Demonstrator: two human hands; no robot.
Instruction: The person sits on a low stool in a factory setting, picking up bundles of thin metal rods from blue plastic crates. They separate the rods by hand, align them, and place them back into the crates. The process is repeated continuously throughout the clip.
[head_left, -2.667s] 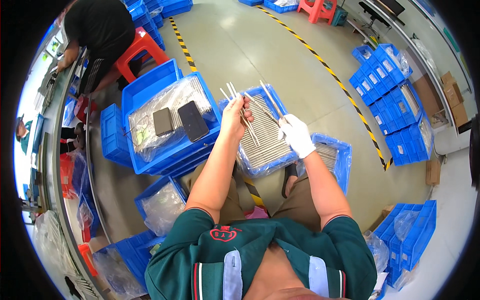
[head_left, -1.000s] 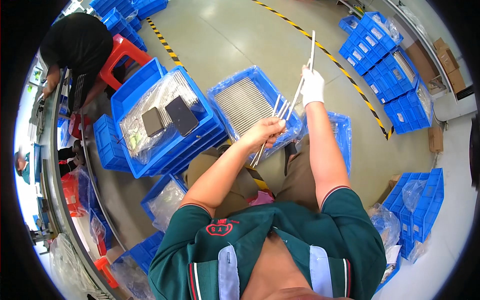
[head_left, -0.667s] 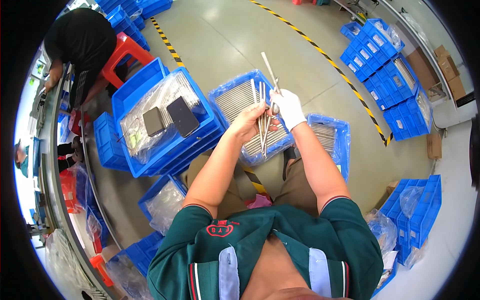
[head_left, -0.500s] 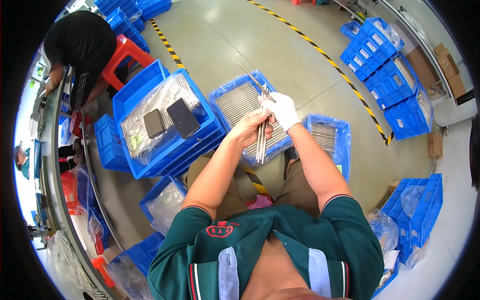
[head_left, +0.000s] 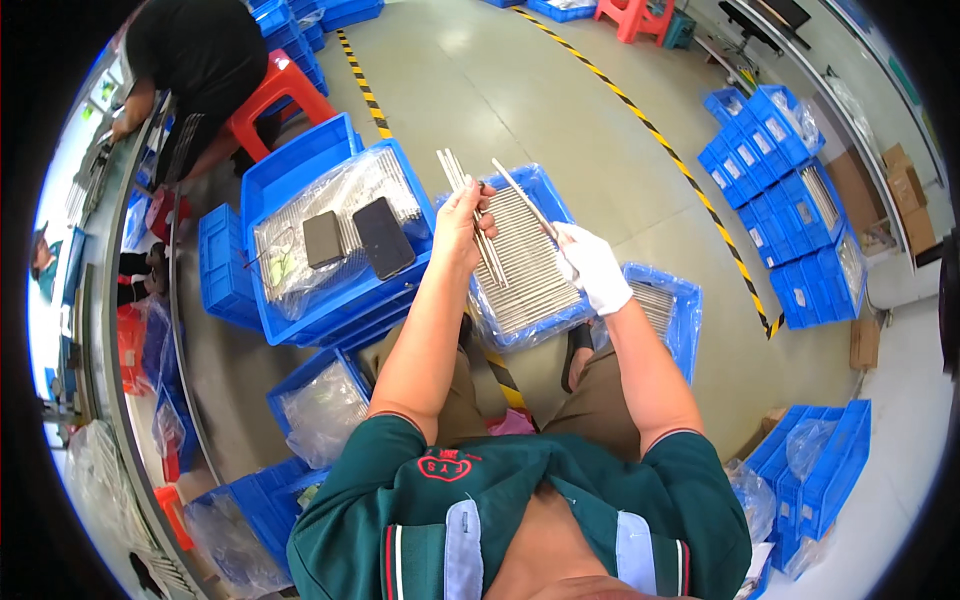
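Note:
Several thin metal rods (head_left: 490,262) are gripped upright as a bundle in my bare left hand (head_left: 466,225), its fingers closed round them. My right hand (head_left: 594,270), in a white glove, pinches a single metal rod (head_left: 522,196) that slants up and to the left. Both hands are over a plastic-lined blue crate (head_left: 548,190), where many similar rods (head_left: 527,300) lie in rows. The single rod is apart from the bundle. Beside my right forearm stands a smaller lined blue crate (head_left: 686,312) that also holds rods.
To the left, stacked blue crates (head_left: 345,318) carry plastic-covered rods, a black phone (head_left: 383,238) and a small dark case (head_left: 322,240). Beyond sits a person in black (head_left: 200,55) by a red stool (head_left: 275,105). More crates (head_left: 795,235) stand at the right.
My hands have moved apart: the left went left and up with the bundle, the right moved right and down with one rod. The view has shifted slightly.

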